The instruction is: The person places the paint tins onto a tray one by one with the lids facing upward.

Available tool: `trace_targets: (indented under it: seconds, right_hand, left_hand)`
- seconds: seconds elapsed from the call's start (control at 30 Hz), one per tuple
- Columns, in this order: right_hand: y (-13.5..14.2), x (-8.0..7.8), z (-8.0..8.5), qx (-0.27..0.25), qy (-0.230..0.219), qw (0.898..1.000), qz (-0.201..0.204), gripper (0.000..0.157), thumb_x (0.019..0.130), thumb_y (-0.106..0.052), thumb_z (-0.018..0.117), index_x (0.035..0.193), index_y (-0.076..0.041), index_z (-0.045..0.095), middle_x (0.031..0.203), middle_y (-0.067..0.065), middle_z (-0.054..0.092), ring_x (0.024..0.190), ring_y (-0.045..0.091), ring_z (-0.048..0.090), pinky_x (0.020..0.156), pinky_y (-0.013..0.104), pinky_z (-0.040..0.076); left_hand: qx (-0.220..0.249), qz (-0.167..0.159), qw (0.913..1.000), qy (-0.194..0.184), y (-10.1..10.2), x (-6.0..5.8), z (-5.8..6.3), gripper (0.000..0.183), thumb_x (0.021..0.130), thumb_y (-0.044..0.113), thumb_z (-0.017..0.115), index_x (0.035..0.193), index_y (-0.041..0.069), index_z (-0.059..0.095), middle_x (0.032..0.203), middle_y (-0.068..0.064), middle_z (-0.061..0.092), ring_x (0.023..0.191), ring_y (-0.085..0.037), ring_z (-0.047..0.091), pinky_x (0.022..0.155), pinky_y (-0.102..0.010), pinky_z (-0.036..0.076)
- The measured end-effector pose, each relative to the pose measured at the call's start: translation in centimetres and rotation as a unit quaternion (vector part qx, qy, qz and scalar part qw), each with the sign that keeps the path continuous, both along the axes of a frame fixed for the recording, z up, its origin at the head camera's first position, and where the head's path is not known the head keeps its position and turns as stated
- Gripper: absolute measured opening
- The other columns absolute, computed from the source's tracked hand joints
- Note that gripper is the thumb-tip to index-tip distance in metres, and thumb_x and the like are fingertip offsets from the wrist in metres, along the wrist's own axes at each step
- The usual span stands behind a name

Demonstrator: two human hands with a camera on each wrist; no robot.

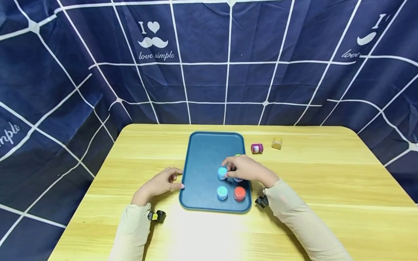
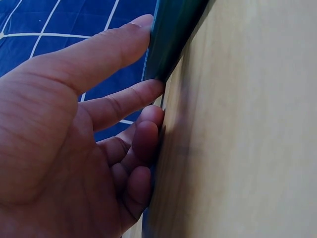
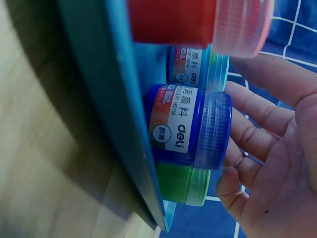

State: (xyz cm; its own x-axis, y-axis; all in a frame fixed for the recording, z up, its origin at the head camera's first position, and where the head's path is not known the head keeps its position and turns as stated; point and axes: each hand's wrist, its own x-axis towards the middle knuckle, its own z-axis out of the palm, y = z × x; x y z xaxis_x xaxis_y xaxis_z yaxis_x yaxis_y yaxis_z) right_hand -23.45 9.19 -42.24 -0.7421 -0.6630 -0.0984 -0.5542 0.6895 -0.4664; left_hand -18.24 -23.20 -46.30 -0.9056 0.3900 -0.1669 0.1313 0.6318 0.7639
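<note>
My right hand (image 1: 244, 167) reaches over the blue tray (image 1: 209, 148) and pinches a light blue paint jar (image 1: 222, 173) between thumb and fingers. That jar (image 3: 188, 67) stands upright in the tray, partly hidden behind a dark blue paint jar (image 3: 190, 126). A green paint jar (image 3: 182, 182) is beyond, mostly covered by the hand in the head view. Nearer the front are a turquoise-lidded jar (image 1: 222, 193) and a red jar (image 1: 239, 194). My left hand (image 1: 160, 183) touches the tray's left edge with thumb and forefinger tips; its other fingers (image 2: 143, 141) curl loosely beside the edge.
Right of the tray's far corner, a purple jar (image 1: 257, 148) lies on its side on the wooden table (image 1: 310, 174). A yellow jar (image 1: 277, 143) is a little farther right. Dark blue curtain (image 1: 209, 83) with white lines hangs behind the table.
</note>
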Motion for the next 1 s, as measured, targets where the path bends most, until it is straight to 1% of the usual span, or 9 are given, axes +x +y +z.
trace_targets:
  seconds: [0.27, 0.43, 0.57, 0.7, 0.77, 0.87, 1.0]
  right_hand:
    - [-0.2, 0.3, -0.2, -0.016, -0.023, 1.000, -0.013, 0.026, 0.090, -0.021, 0.068, 0.113, -0.010, 0.064, 0.086, -0.004, 0.064, 0.075, 0.007, 0.055, 0.070, 0.026, 0.046]
    - [-0.2, 0.4, -0.3, -0.026, 0.002, 1.000, -0.004, 0.024, 0.089, -0.018, 0.068, 0.111, -0.008, 0.064, 0.084, -0.004, 0.063, 0.073, 0.006, 0.054, 0.069, 0.026, 0.046]
    - [-0.2, 0.6, -0.2, -0.014, 0.019, 1.000, -0.004, 0.025, 0.088, -0.020, 0.069, 0.111, -0.010, 0.065, 0.086, -0.003, 0.065, 0.076, 0.007, 0.055, 0.070, 0.027, 0.047]
    - [-0.2, 0.9, 0.3, 0.006, 0.023, 1.000, -0.014, 0.028, 0.089, -0.025, 0.069, 0.114, -0.013, 0.065, 0.094, -0.001, 0.066, 0.085, 0.012, 0.059, 0.077, 0.031, 0.049]
    - [0.1, 1.0, 0.7, 0.008, 0.023, 1.000, -0.014, 0.030, 0.090, -0.026, 0.068, 0.116, -0.012, 0.064, 0.098, 0.001, 0.066, 0.088, 0.013, 0.060, 0.079, 0.033, 0.050]
    - [1.0, 0.9, 1.5, -0.002, 0.027, 1.000, -0.011, 0.033, 0.090, -0.025, 0.068, 0.118, -0.009, 0.063, 0.100, 0.004, 0.066, 0.089, 0.015, 0.061, 0.079, 0.034, 0.051]
    - [2.6, 0.4, 2.8, -0.026, 0.031, 0.999, -0.028, 0.035, 0.090, -0.023, 0.067, 0.118, -0.004, 0.063, 0.099, 0.007, 0.066, 0.088, 0.017, 0.061, 0.078, 0.036, 0.051]
  left_hand:
    - [-0.002, 0.001, 1.0000, -0.001, 0.0, 0.1, 0.1, 0.048, 0.086, 0.024, 0.072, 0.125, 0.001, 0.056, 0.093, -0.006, 0.046, 0.082, -0.018, 0.042, 0.073, -0.028, 0.037]
    - [-0.003, 0.002, 1.0000, -0.001, 0.0, 0.1, 0.1, 0.048, 0.086, 0.024, 0.072, 0.125, 0.001, 0.056, 0.093, -0.006, 0.047, 0.082, -0.018, 0.042, 0.073, -0.028, 0.037]
    - [-0.003, -0.001, 1.0000, 0.000, -0.1, 0.1, 0.0, 0.049, 0.087, 0.024, 0.072, 0.126, 0.000, 0.055, 0.094, -0.006, 0.047, 0.082, -0.018, 0.042, 0.073, -0.028, 0.037]
    - [-0.001, -0.003, 1.0000, 0.000, -0.1, 0.2, 0.0, 0.049, 0.087, 0.024, 0.073, 0.126, 0.000, 0.055, 0.094, -0.006, 0.047, 0.082, -0.017, 0.042, 0.073, -0.028, 0.037]
    - [0.000, -0.004, 1.0000, -0.001, -0.1, 0.2, 0.0, 0.050, 0.087, 0.025, 0.072, 0.126, 0.000, 0.055, 0.094, -0.006, 0.047, 0.082, -0.017, 0.042, 0.073, -0.028, 0.037]
    - [0.000, -0.005, 1.0000, -0.002, -0.1, 0.2, 0.1, 0.050, 0.087, 0.025, 0.072, 0.126, 0.000, 0.055, 0.094, -0.006, 0.047, 0.082, -0.018, 0.042, 0.073, -0.028, 0.037]
    - [-0.001, -0.005, 1.0000, -0.002, -0.1, 0.1, 0.1, 0.050, 0.087, 0.025, 0.072, 0.127, 0.000, 0.055, 0.094, -0.006, 0.046, 0.082, -0.017, 0.042, 0.074, -0.028, 0.036]
